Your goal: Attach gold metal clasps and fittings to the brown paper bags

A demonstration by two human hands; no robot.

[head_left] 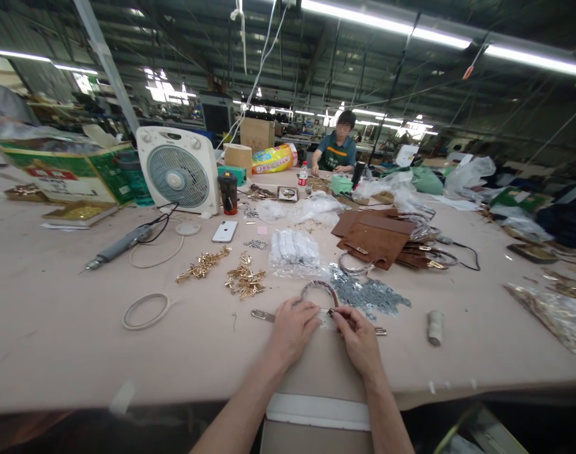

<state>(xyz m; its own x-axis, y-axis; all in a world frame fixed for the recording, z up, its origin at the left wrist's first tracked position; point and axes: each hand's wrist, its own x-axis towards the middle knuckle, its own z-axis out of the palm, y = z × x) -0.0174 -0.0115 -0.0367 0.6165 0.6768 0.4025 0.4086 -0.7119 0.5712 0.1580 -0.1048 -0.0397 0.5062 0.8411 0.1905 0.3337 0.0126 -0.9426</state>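
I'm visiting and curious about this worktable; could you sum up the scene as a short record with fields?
Setting: workshop, large table
Left hand: at the left side of a curved handle; grip hidden
Right hand: pinching a small dark brown piece
Gold-coloured hardware: two piles, left of the hands
Flat grey pieces: loose heap beyond the right hand
Brown bag pieces: stacked behind that heap
Tool: grey electric screwdriver, near a box fan
Co-worker: across the table

The panels point(377, 236) beyond the right hand point(358, 331) are brown. Fittings point(245, 281) beyond the left hand point(292, 323) are gold; small pieces point(369, 294) nearer the right hand, blue-grey.
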